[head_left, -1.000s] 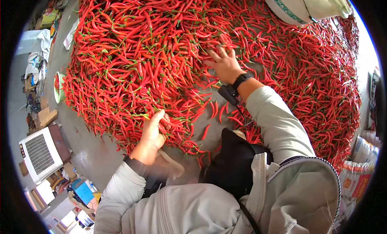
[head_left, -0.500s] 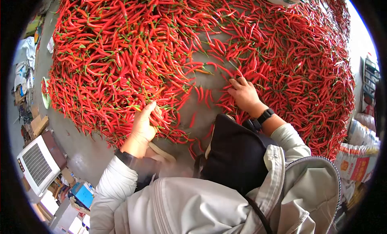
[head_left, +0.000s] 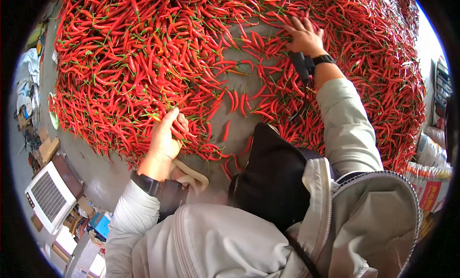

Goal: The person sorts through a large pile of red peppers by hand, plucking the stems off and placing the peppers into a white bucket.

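My left hand (head_left: 166, 138) is closed around a few red chili peppers (head_left: 179, 130) at the near edge of the left heap of chilies (head_left: 129, 62). Its thumb points away from me, beside a paler yellow-orange chili (head_left: 153, 116). Stretched far forward, my right hand (head_left: 306, 40) lies palm down on the right heap of chilies (head_left: 369, 77), fingers spread. Whether any chili is under that palm is hidden. A dark strap is on each wrist, with a black device hanging at the right one.
Between the heaps runs a strip of grey floor (head_left: 235, 81) with scattered chilies. A white slatted appliance (head_left: 49, 196) and a blue box (head_left: 100, 224) stand at left. Printed sacks (head_left: 433, 187) sit at right. A green-rimmed container (head_left: 53, 116) touches the left heap's edge.
My right hand has moved forward and slightly right, from the near edge of the right heap to farther up it, its arm now extended. My left hand stays closed on chilies, shifted slightly.
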`<action>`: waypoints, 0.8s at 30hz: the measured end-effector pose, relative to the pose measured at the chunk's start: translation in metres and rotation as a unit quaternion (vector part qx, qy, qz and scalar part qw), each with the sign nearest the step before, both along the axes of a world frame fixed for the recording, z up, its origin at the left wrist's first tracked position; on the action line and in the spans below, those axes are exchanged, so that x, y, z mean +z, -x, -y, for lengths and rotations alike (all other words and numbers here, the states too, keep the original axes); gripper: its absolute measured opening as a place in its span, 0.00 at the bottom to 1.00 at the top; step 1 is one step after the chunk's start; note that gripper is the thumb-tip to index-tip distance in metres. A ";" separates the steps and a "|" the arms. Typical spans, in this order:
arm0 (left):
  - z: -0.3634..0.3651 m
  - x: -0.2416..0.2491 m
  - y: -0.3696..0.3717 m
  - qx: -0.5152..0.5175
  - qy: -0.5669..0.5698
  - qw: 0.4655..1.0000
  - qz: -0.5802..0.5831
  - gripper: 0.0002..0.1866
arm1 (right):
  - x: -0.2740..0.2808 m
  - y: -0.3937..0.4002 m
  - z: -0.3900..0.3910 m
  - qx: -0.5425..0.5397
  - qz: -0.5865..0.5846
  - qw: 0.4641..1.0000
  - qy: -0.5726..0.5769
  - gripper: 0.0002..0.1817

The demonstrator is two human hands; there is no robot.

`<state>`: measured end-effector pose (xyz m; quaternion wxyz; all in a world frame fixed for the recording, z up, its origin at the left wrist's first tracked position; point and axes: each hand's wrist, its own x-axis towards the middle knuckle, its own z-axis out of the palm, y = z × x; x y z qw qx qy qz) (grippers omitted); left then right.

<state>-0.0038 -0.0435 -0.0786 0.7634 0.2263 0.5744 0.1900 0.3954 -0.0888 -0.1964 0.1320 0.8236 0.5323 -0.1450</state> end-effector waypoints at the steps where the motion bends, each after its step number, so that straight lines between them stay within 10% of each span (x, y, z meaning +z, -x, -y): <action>1: 0.000 0.000 0.002 0.001 0.000 1.000 0.000 0.11 | 0.002 -0.005 0.013 -0.016 0.019 1.000 -0.015 0.37; 13: 0.006 -0.013 0.012 0.006 0.012 1.000 -0.001 0.09 | 0.058 0.018 0.100 -0.163 0.178 0.969 -0.057 0.27; 17: 0.005 -0.017 0.010 -0.013 0.014 1.000 0.010 0.10 | 0.001 0.045 0.058 0.127 -0.014 0.928 -0.351 0.10; 24: 0.003 -0.009 0.007 -0.027 0.000 0.999 0.032 0.10 | -0.031 0.052 0.005 0.133 0.019 0.963 -0.235 0.11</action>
